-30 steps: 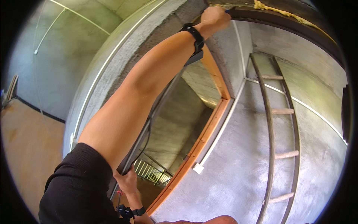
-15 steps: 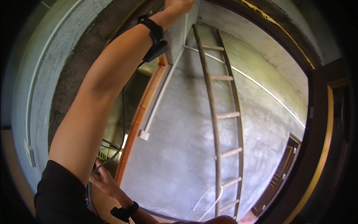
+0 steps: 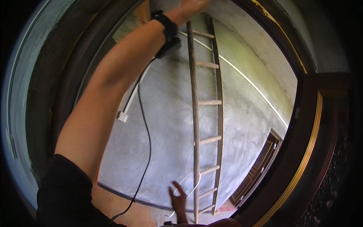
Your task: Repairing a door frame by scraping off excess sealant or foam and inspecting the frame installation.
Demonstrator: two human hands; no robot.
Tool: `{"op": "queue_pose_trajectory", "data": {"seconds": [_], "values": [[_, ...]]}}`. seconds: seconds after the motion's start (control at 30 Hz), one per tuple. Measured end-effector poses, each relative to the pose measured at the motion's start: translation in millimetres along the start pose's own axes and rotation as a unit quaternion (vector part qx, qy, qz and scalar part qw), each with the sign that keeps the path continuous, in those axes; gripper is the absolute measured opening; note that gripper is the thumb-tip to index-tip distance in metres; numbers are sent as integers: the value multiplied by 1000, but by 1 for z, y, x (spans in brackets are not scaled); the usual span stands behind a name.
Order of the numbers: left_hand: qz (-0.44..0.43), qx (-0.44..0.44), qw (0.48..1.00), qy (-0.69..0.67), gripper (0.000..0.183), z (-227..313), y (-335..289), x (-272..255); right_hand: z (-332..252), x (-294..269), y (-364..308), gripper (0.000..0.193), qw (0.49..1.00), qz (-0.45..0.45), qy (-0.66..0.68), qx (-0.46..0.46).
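My left arm reaches up across the view, and my left hand (image 3: 194, 5) is at the top edge. Its fingers are cut off and blurred, so a hold cannot be made out. A black wristband (image 3: 165, 23) with a dark box (image 3: 169, 47) sits on that wrist. From behind the forearm a black cable (image 3: 149, 140) hangs in a curve to the lower left. Low in the middle, my right hand (image 3: 179, 199) has its fingers apart with nothing between them. It appears in front of a white looped cord (image 3: 197, 183) by the ladder, apart from the black cable.
A wooden ladder (image 3: 194, 87) leans on the grey wall (image 3: 166, 113). The dark door frame (image 3: 280, 140) curves round the opening, with a dark panelled door (image 3: 332, 113) at right. A white switch box (image 3: 123, 117) is on the wall; a brown door (image 3: 253, 170) stands farther back.
My right hand has let go of the black cable and moved right, its fingers opening. The cable now hangs in front of the wall. My view has shifted right; the left hand stays raised.
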State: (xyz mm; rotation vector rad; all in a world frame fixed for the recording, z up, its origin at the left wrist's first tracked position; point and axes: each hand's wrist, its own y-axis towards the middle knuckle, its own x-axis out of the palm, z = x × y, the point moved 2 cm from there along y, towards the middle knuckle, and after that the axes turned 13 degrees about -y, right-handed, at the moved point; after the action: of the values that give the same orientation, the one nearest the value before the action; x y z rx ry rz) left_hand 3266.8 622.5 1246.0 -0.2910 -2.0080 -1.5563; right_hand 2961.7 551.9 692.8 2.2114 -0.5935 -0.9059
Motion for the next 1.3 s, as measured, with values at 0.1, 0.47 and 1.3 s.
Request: {"op": "queue_pose_trajectory", "data": {"seconds": [0.1,0.47,1.3], "values": [[16,11,1000,-3,40,-1,18,17,37,-78,7,34,992,110,-51,-24],[94,39,994,-39,38,15,50,95,44,-252,-6,19,924,251,-277,-77],[41,-115,986,-110,32,130,-85,320,79,-263,-18,14,946,238,45,-217]]}}
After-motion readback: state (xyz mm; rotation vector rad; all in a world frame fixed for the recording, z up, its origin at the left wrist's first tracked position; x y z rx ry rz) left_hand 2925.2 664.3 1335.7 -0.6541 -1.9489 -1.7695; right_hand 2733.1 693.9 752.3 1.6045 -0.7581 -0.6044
